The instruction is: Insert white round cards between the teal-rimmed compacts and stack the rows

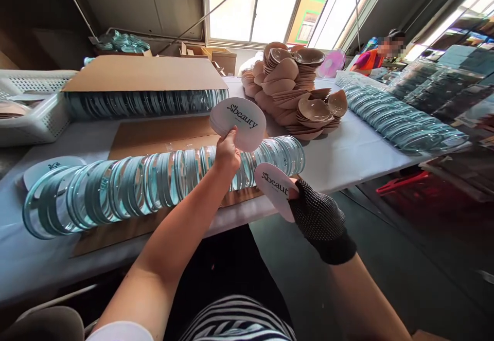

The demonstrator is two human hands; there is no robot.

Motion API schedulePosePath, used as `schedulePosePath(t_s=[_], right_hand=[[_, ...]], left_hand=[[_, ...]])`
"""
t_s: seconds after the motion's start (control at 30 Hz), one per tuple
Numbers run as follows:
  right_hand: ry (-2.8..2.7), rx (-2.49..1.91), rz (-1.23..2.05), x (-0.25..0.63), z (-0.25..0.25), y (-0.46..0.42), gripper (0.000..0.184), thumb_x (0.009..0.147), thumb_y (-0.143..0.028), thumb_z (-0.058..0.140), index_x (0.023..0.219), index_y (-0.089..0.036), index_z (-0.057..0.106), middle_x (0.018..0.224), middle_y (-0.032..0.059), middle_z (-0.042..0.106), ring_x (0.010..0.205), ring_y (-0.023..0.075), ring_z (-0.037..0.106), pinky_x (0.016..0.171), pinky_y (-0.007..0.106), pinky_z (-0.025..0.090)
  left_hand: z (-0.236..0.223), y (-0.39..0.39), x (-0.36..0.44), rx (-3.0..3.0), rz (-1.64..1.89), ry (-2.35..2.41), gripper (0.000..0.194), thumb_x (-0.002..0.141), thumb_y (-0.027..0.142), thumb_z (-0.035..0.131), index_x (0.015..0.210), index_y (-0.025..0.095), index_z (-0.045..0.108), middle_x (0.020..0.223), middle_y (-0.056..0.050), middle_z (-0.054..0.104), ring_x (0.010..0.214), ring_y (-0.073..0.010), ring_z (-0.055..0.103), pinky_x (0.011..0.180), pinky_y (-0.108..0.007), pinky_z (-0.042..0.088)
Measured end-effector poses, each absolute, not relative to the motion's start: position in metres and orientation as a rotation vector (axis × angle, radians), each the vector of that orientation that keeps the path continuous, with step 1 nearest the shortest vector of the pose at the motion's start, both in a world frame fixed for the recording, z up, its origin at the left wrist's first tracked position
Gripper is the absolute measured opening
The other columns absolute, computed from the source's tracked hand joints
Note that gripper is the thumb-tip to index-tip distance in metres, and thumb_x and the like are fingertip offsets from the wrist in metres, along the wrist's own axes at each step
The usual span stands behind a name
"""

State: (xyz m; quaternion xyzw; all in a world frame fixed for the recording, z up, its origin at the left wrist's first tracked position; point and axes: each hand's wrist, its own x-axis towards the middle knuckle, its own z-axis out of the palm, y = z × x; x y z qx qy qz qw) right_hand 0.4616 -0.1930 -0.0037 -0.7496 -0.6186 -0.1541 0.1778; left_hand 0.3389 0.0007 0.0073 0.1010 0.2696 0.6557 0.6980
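Observation:
My left hand (228,151), bare, grips a stack of white oval cards (247,134) printed "Sbeauty", thumb on top, above a long row of clear plastic round cases (127,184). In a dark dotted glove, my right hand (318,217) pinches a similar white card (272,189) near the right end of that row, off the table's front edge. How many cards the right hand holds I cannot tell. The cases stand on edge, packed side by side on flat cardboard (127,138). Behind the row's left end lies another printed white card (52,168).
Beige bra cups (285,81) are heaped at the back middle. An open carton (146,71) of clear cases and a white basket (42,120) stand at left. More clear cases (389,117) line the right. A person (370,60) in an orange vest is beyond.

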Motion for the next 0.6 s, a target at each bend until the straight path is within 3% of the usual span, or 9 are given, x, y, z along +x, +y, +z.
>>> schedulePosePath(t_s=[0.17,0.37,0.6], right_hand=[[-1.735,-2.194,-0.34,0.466,0.011,-0.192,0.042,0.096,-0.035,0.033,0.117,-0.019,0.065,0.077,0.0108,0.072,0.056,0.0214,0.061,0.049,0.028,0.035],[-1.818,-2.267,-0.227,0.463,0.01,-0.154,0.041,0.096,-0.027,0.031,0.12,-0.016,0.062,0.091,0.0133,0.073,0.074,0.0249,0.068,0.058,0.03,0.039],[-1.882,-2.418,-0.192,0.459,-0.016,-0.113,0.043,0.1,-0.041,0.033,0.128,-0.014,0.05,0.086,0.0139,0.072,0.076,0.025,0.068,0.059,0.027,0.036]], left_hand=[[0.005,0.002,0.34,0.246,1.478,0.579,0.025,0.086,0.007,0.062,0.109,0.016,0.067,0.102,-0.006,0.076,0.107,-0.0162,0.069,0.103,-0.032,0.05],[0.004,0.004,0.341,0.234,1.465,0.603,0.022,0.085,0.008,0.063,0.103,0.018,0.068,0.101,-0.004,0.076,0.105,-0.0154,0.069,0.099,-0.031,0.051],[0.006,0.001,0.34,0.238,1.464,0.624,0.021,0.086,0.009,0.063,0.104,0.017,0.068,0.1,-0.005,0.076,0.102,-0.0159,0.07,0.098,-0.031,0.052]])
